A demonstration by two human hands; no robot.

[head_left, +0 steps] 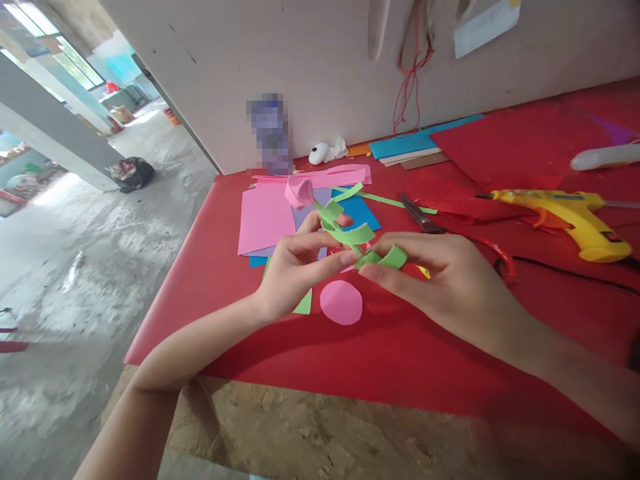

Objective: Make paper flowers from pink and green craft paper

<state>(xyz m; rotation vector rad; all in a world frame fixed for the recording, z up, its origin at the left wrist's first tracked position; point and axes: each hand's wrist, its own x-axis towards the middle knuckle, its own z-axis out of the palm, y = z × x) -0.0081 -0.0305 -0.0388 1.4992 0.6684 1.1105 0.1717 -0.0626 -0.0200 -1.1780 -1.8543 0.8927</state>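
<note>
Here, the left hand (301, 263) pinches a slender pink-and-green paper flower (351, 235) slanting from far left to near right, where the right hand (450, 280) grasps its curled green leaf (396, 257).

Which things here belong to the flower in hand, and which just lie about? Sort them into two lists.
Likely part of the job:
flower
pink circle
pink sheet
scissors
glue gun

Seemingly just lying or hanging about:
white ball
red cord
black bag
</note>
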